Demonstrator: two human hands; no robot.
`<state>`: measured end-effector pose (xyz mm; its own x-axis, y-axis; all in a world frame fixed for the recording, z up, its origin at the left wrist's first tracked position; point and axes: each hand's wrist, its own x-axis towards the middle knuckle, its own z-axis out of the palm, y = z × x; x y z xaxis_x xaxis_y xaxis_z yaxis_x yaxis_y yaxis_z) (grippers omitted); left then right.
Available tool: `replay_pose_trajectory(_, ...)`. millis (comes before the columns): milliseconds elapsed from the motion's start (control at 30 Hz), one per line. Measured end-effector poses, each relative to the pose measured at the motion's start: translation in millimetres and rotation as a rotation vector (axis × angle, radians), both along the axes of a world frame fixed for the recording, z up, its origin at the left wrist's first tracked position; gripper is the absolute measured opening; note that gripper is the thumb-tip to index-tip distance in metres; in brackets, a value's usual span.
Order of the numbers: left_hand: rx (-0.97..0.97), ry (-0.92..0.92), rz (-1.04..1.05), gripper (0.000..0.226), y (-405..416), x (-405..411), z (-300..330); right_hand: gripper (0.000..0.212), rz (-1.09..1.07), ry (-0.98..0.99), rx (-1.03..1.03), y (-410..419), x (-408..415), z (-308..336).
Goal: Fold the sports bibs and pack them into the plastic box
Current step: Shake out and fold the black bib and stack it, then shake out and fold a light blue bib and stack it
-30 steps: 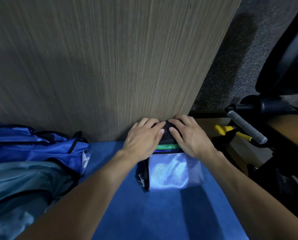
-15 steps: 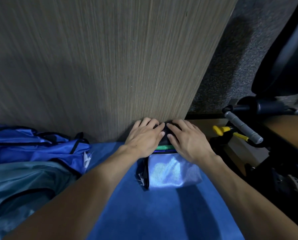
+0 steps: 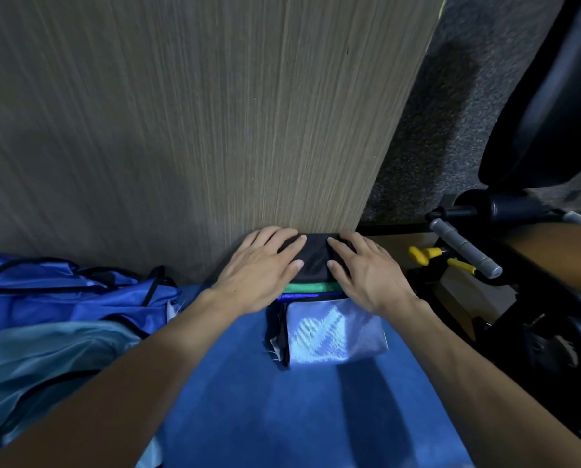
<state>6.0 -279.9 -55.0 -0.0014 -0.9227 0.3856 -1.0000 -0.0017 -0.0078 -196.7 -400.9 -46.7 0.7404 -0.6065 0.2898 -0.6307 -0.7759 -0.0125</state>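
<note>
Hands have parted slightly, baring more black bib [image 3: 313, 256]
Left hand [image 3: 260, 270] and right hand [image 3: 366, 273] press flat (fingers straight) either side; folded stack [image 3: 333, 332] beneath.

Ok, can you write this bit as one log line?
step: pressing | left hand: flat on black bib | right hand: flat on it | box: unseen

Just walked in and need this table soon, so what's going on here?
A person is folding sports bibs. Both the left hand and the right hand lie flat on a black folded bib topping a small stack at the far edge of the blue cloth. A heap of unfolded blue bibs waits on the left. No plastic box is in view.
</note>
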Motion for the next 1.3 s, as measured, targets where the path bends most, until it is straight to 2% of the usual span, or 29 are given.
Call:
replay_pose_trajectory(233,0.008,-0.06,-0.057,0.057,7,0,4,0.057,-0.015,-0.005,0.004,10,-2,8)
replay_pose_trajectory(433,0.047,-0.11,-0.055,0.064,11,0,5,0.065,0.007,-0.014,-0.037,13,-7,6)
replay_pose_trajectory(633,0.067,-0.171,-0.018,0.067,8,-1,5,0.074,0.036,0.094,-0.071,11,-10,1)
replay_pose_trajectory(933,0.088,-0.06,-0.027,0.068,8,-4,2,0.078,0.052,0.1,-0.082,11,-10,-4)
replay_pose_trajectory(1300,0.075,-0.059,-0.04,0.07,24,-10,4,0.076,0.042,0.069,-0.072,23,-16,-4)
